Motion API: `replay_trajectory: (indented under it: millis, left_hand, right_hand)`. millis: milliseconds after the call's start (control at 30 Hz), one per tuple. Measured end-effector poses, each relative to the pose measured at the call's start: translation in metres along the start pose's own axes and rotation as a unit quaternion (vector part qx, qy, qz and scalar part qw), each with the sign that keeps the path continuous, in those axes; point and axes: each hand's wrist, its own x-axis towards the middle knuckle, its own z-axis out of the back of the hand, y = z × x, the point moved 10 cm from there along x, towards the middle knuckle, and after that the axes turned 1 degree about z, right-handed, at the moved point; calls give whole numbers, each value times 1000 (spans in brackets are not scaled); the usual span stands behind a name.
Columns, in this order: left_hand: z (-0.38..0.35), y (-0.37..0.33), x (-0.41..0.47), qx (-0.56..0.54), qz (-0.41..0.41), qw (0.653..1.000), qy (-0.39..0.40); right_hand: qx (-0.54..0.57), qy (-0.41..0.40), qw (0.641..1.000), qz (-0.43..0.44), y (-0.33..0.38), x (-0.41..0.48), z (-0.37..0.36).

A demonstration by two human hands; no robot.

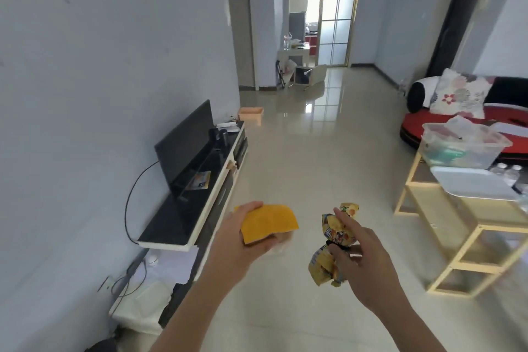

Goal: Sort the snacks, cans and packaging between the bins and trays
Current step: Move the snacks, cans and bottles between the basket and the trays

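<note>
— Pale glossy floor tiles (314, 151) run the length of this room, with a television (185, 148) on a low stand (174, 226) along the left wall. What's over on the right?

— That light wooden tabletop (485, 214). A clear plastic bin (483, 157) stands at its far end. Something teal and something pinkish lie inside, and crumpled clear wrap pokes above the rim. It's too blurred to name any of it. A white tray (471, 183) lies just nearer than the bin. Far off, a small pink bin (251, 114) sits on the floor.

— And the hands?

— Both are full, held out over the floor, well apart from the tabletop. The left hand (243, 233) grips a flat orange packet (270, 223), its thumb over the top edge. The right hand (360, 260) clutches crumpled yellow snack bags (338, 228) with printed fronts, its forefinger lying straight along them.
</note>
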Motion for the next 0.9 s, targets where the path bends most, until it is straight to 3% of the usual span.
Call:
replay_trajectory:
  millis: [233, 467, 900]
  left_hand:
    - [-161, -75, 81, -41, -34, 998, 45]
    - [-256, -120, 135, -80, -53, 991, 96]
    - [-375, -112, 289, -128, -88, 971, 182]
  right_hand:
    - [-35, -43, 998, -42, -78, 38, 128]
    - [-53, -118, 990, -62, -120, 62, 223]
    - [-105, -206, 963, -142, -204, 172, 283]
